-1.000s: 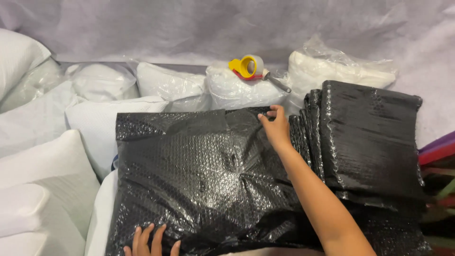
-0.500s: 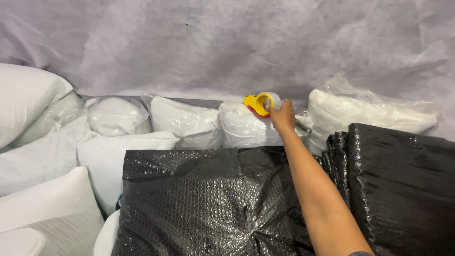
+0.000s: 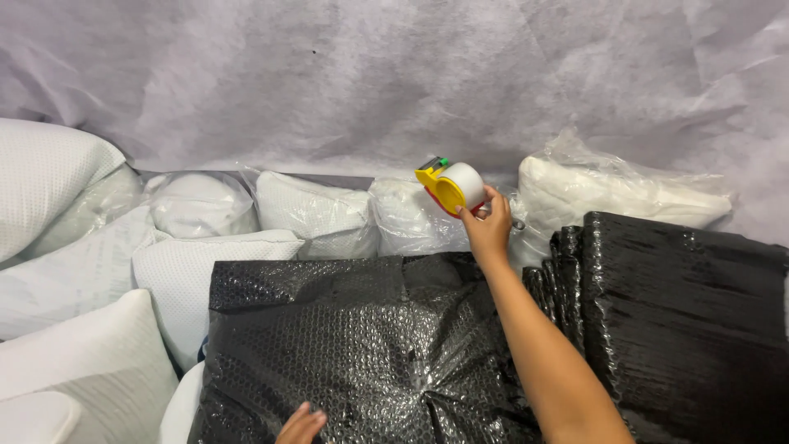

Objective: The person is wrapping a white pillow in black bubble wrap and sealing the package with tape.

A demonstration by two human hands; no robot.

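Reaching right hand [image 3: 486,232] lifting yellow tape dispenser [image 3: 450,186], left hand [image 3: 301,426] seemingly pressing black package [image 3: 362,353]

Your right hand [image 3: 486,230] held the tape dispenser [image 3: 451,186] above the bubble-wrap parcel [image 3: 353,345], left hand [image 3: 301,426] on its near edge, pillows [image 3: 316,214] behind, wrapped stack [image 3: 690,329] right.

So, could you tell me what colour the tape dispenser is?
Yellow with red, holding a white roll; tape dispenser, head view.
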